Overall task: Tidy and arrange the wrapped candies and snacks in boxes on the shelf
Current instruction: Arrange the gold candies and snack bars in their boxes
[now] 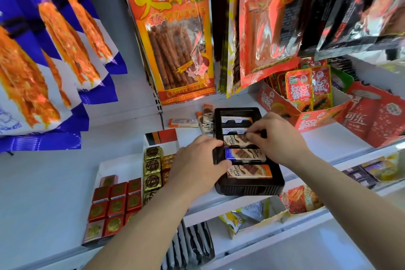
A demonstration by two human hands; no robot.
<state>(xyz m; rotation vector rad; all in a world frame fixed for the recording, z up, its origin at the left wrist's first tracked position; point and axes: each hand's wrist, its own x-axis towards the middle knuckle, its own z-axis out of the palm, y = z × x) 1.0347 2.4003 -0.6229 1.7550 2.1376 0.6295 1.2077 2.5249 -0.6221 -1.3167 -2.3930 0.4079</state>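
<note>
A black plastic tray sits on the white shelf with several wrapped chocolate bars lined up in its slots. My left hand grips the tray's left rim, thumb over the edge beside a blue-ended bar. My right hand reaches over the tray's middle and pinches the end of a brown and white bar lying in a slot. A few loose bars lie on the shelf behind the tray's left corner.
A white box at the left holds red square candies and gold ones. A red carton of snack packets stands at the back right. Large snack bags hang overhead. Lower shelves hold more packets.
</note>
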